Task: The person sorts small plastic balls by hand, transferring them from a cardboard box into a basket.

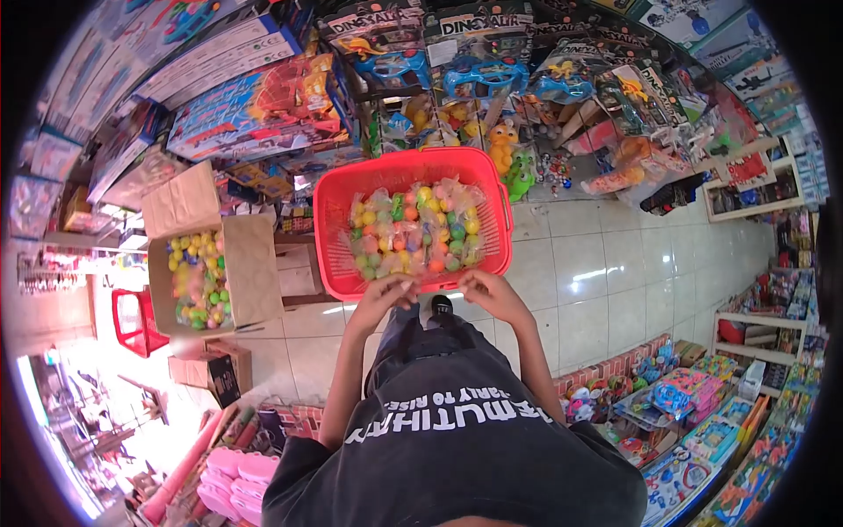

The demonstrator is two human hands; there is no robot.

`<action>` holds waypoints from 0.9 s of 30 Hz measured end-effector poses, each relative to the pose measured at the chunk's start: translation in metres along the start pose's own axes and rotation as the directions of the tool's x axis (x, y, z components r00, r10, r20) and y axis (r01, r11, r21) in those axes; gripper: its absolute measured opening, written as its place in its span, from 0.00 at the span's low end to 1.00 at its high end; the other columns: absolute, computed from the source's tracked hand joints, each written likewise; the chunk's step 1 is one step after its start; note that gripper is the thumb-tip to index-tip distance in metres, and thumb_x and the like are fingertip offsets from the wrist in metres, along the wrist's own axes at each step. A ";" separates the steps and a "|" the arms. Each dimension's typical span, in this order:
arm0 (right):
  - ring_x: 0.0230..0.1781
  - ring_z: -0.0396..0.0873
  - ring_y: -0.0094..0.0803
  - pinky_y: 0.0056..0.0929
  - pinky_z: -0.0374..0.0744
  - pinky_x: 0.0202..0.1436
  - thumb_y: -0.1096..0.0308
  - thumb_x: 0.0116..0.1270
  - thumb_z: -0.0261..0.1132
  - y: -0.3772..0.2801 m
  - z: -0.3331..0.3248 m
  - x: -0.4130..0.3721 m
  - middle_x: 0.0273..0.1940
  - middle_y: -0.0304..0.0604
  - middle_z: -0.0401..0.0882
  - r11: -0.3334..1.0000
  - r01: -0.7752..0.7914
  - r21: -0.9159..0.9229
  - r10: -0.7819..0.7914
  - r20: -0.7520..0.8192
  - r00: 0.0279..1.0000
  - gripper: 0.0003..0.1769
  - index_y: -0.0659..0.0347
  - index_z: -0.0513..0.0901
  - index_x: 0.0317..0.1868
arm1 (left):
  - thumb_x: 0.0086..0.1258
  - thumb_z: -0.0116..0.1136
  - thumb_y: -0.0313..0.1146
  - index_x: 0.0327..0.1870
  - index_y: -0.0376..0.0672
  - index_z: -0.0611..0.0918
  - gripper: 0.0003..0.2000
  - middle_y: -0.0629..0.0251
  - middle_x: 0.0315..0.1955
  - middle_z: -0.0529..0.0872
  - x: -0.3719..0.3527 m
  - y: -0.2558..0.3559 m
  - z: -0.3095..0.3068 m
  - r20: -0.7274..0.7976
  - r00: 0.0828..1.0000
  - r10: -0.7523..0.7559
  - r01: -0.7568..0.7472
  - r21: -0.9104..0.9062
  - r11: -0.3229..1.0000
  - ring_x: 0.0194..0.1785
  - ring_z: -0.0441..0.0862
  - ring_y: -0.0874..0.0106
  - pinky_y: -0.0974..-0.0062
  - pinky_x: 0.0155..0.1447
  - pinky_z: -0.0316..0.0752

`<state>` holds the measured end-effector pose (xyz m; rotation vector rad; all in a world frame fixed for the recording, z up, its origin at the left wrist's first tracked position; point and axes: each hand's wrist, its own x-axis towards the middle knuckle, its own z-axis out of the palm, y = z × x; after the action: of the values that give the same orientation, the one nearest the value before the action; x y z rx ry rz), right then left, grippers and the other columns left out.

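A red plastic basket (pixel 327 233) stands in front of me, with several clear bags of small colourful balls (pixel 413 224) inside. Over its near rim, at the left, is my left hand (pixel 386 297), its fingers curled and pressed together. My right hand (pixel 493 297) hovers by the same rim further right, thumb and fingers pinched. What either hand holds, if anything, is too small or see-through to make out. The hands are apart from each other, with the near rim between them.
An open cardboard box (pixel 250 272) with more colourful balls stands at the left, near another red basket (pixel 140 321). Packaged dinosaur toys (pixel 483 53) line the back, beside yellow and green toy figures (pixel 520 171). Tiled floor (pixel 606 263) stretches to the right.
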<state>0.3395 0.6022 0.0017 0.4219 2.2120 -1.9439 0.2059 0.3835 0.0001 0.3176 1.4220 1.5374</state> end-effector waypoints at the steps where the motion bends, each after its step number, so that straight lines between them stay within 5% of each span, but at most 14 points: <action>1: 0.28 0.74 0.21 0.18 0.72 0.34 0.70 0.62 0.57 0.015 -0.002 -0.007 0.25 0.37 0.75 1.000 0.006 -0.005 -0.006 0.016 1.000 0.06 0.63 0.75 0.38 | 0.68 0.47 0.37 0.46 0.37 0.76 0.13 0.67 0.38 0.80 -0.009 -0.006 0.002 0.048 0.999 0.007 -0.009 0.029 1.000 0.40 0.77 0.78 0.80 0.43 0.72; 4: 0.28 0.75 0.21 0.19 0.72 0.34 0.66 0.62 0.58 0.076 -0.002 -0.013 0.26 0.37 0.76 0.990 -0.105 0.089 0.082 0.230 0.970 0.08 0.62 0.75 0.38 | 0.69 0.47 0.39 0.43 0.39 0.78 0.13 0.68 0.35 0.81 -0.029 -0.022 0.017 0.060 0.998 -0.015 0.012 0.059 0.998 0.39 0.77 0.78 0.81 0.42 0.71; 6: 0.28 0.76 0.23 0.20 0.74 0.33 0.61 0.61 0.58 0.119 0.003 -0.005 0.27 0.38 0.78 0.940 -0.259 -0.222 0.322 0.329 0.888 0.12 0.61 0.76 0.39 | 0.69 0.47 0.39 0.42 0.39 0.79 0.13 0.68 0.35 0.81 -0.030 -0.054 0.015 0.120 0.990 -0.080 0.076 0.034 0.997 0.40 0.77 0.79 0.82 0.43 0.71; 8: 0.28 0.77 0.24 0.22 0.74 0.32 0.59 0.60 0.59 0.172 0.016 0.006 0.28 0.39 0.79 0.900 -0.243 -0.361 0.380 0.382 0.842 0.14 0.61 0.77 0.40 | 0.68 0.48 0.38 0.42 0.38 0.79 0.13 0.68 0.34 0.81 -0.025 -0.104 0.009 0.059 0.994 -0.097 0.096 0.022 0.995 0.40 0.77 0.78 0.82 0.45 0.71; 10: 0.28 0.77 0.25 0.23 0.75 0.31 0.56 0.59 0.59 0.202 0.030 0.015 0.29 0.39 0.80 0.843 -0.214 -0.493 0.445 0.417 0.792 0.16 0.60 0.77 0.40 | 0.66 0.50 0.37 0.44 0.38 0.78 0.13 0.66 0.34 0.82 -0.022 -0.166 -0.002 -0.118 0.993 0.031 0.002 0.264 0.965 0.39 0.78 0.74 0.79 0.44 0.72; 13: 0.31 0.79 0.27 0.27 0.77 0.30 0.55 0.56 0.60 0.220 0.053 0.022 0.33 0.39 0.80 0.787 -0.418 -0.454 0.587 0.344 0.733 0.17 0.59 0.78 0.39 | 0.63 0.53 0.38 0.44 0.38 0.78 0.14 0.63 0.33 0.82 -0.041 -0.227 -0.023 -0.235 0.970 -0.055 0.157 0.439 0.885 0.39 0.79 0.70 0.77 0.44 0.72; 18: 0.30 0.79 0.28 0.33 0.78 0.30 0.55 0.55 0.61 0.251 0.086 0.033 0.31 0.39 0.80 0.718 -0.525 -0.458 0.657 0.197 0.727 0.15 0.55 0.79 0.39 | 0.59 0.54 0.38 0.41 0.39 0.80 0.14 0.62 0.28 0.83 -0.083 -0.331 -0.069 -0.475 0.879 -0.045 0.240 0.358 0.903 0.35 0.79 0.70 0.75 0.40 0.72; 20: 0.29 0.79 0.28 0.32 0.78 0.29 0.57 0.56 0.61 0.233 0.099 0.031 0.29 0.39 0.79 0.776 -0.495 -0.391 0.597 0.201 0.777 0.14 0.56 0.80 0.37 | 0.58 0.54 0.37 0.39 0.39 0.81 0.13 0.63 0.27 0.82 -0.098 -0.337 -0.080 -0.549 0.835 -0.040 0.241 0.299 0.923 0.32 0.79 0.71 0.75 0.37 0.72; 22: 0.27 0.78 0.27 0.30 0.78 0.28 0.58 0.56 0.61 0.227 0.111 0.033 0.28 0.39 0.79 0.802 -0.482 -0.353 0.568 0.198 0.799 0.14 0.58 0.80 0.37 | 0.57 0.53 0.37 0.38 0.39 0.81 0.13 0.64 0.24 0.81 -0.120 -0.322 -0.085 -0.571 0.763 -0.302 0.416 0.077 0.906 0.27 0.76 0.75 0.77 0.30 0.71; 24: 0.26 0.78 0.26 0.28 0.77 0.27 0.58 0.56 0.61 0.227 0.128 0.031 0.27 0.39 0.79 0.826 -0.472 -0.307 0.540 0.196 0.818 0.13 0.59 0.79 0.36 | 0.57 0.52 0.36 0.39 0.39 0.81 0.13 0.65 0.23 0.80 -0.140 -0.321 -0.099 -0.586 0.770 -0.253 0.366 0.081 0.927 0.25 0.74 0.79 0.79 0.26 0.68; 27: 0.28 0.77 0.25 0.28 0.75 0.28 0.60 0.58 0.59 0.227 0.163 0.033 0.32 0.38 0.79 0.799 -0.531 -0.282 0.574 0.098 0.813 0.12 0.57 0.77 0.40 | 0.58 0.53 0.37 0.39 0.39 0.81 0.13 0.64 0.27 0.82 -0.167 -0.322 -0.126 -0.536 0.817 -0.214 0.288 0.057 0.956 0.30 0.77 0.74 0.76 0.35 0.72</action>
<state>0.3710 0.4700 -0.2449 0.7287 1.8883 -1.3271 0.3442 0.1243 -0.2466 -0.2351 1.9147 1.3599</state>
